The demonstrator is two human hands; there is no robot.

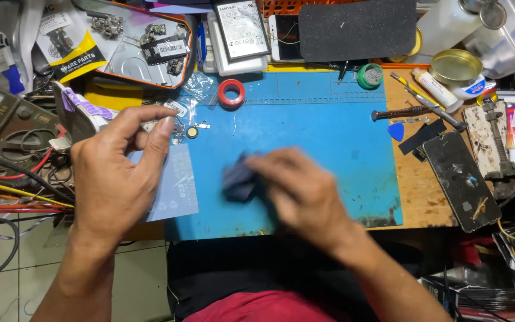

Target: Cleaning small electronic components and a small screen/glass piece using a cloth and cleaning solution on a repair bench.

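Observation:
My right hand [305,194] is blurred with motion over the blue work mat [329,137] and grips a small dark flat piece [239,179], pressed low on the mat. My left hand [117,170] hovers above the mat's left edge, thumb and forefinger pinched together near a tiny part that I cannot make out. Under it lies a pale translucent plastic sheet [177,188].
A red tape roll [232,93], a small round silver part [192,132] and clear bags lie at the mat's back left. A dark phone panel [461,179], screwdrivers [400,112], a blue pick and glue tubes sit right. Wires and a meter crowd the left.

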